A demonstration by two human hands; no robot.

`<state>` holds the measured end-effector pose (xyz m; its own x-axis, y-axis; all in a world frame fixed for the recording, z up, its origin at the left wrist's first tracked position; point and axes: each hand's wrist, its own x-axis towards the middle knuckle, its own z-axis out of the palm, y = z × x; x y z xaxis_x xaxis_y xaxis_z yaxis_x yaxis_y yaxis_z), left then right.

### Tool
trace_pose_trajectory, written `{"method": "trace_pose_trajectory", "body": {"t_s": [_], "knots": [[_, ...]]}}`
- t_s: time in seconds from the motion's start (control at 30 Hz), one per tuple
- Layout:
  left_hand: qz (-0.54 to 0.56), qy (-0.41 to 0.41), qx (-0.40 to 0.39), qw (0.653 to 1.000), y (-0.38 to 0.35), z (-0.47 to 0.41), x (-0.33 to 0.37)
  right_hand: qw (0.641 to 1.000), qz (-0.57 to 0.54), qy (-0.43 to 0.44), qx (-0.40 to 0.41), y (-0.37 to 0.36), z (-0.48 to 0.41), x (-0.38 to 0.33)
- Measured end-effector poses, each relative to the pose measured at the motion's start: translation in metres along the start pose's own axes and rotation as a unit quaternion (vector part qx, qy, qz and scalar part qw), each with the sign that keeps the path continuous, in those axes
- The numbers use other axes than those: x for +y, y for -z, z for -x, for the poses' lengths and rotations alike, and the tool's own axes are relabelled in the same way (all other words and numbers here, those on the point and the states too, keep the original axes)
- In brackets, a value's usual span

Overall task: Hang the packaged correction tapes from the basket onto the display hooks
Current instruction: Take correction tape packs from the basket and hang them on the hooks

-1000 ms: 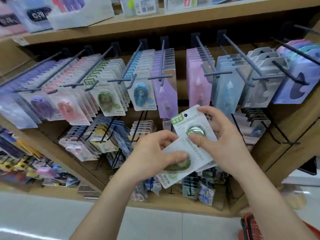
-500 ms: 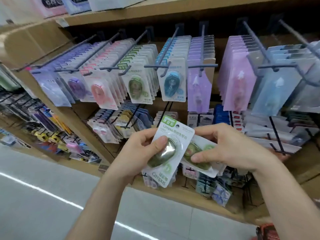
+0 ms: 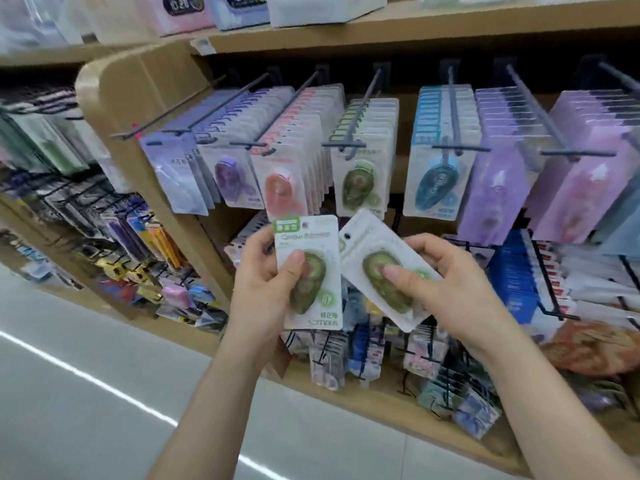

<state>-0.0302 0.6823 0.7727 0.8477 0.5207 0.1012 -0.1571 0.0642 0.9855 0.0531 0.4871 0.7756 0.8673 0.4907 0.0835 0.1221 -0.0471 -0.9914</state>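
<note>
Two flat white card packs, each with a glossy green oval correction tape under a clear blister, are held in front of the shelving: the upright pack [image 3: 309, 271] pinched by the left hand [image 3: 266, 289], the tilted pack [image 3: 384, 268] clasped by the right hand [image 3: 446, 289]. Behind them, thin dark metal display hooks [image 3: 363, 109] carry rows of similar pastel packs [image 3: 362, 178] on a wooden shelf [image 3: 381, 403].

I see glossy clear plastic blisters over matt white card on both green correction tape packs [image 3: 308, 271], below the dark matt metal display hooks [image 3: 360, 109]; the shelf [image 3: 433, 26] above looks like smooth pale wood
</note>
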Motion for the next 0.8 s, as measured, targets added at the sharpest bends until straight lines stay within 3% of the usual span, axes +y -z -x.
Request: {"method": "trace_pose_trajectory", "body": {"t_s": [0.1, 0.2, 0.4, 0.57, 0.7, 0.8], "knots": [[-0.085, -0.062, -0.026, 0.994, 0.022, -0.014, -0.003, 0.994, -0.064, 0.038, 0.082, -0.015, -0.010, -0.010], [-0.204, -0.060, -0.077, 0.974, 0.029, -0.023, -0.011, 0.985, -0.099, 0.072, 0.123, -0.029, -0.021, -0.021], [-0.159, -0.028, -0.089, 0.983, 0.012, -0.035, 0.000, 0.972, -0.122, 0.072, 0.185, -0.053, -0.033, -0.023], [-0.183, -0.094, -0.062, 0.977, 0.001, -0.058, 0.020, 0.970, -0.089, 0.070, 0.215, -0.061, -0.032, -0.022], [-0.228, -0.087, -0.114, 0.963, -0.010, -0.069, 0.026, 0.963, -0.086, 0.071, 0.247, -0.070, -0.033, -0.019], [-0.223, -0.069, -0.106, 0.967, -0.014, -0.072, 0.028, 0.957, -0.089, 0.068, 0.268, -0.073, -0.034, -0.016]]}}
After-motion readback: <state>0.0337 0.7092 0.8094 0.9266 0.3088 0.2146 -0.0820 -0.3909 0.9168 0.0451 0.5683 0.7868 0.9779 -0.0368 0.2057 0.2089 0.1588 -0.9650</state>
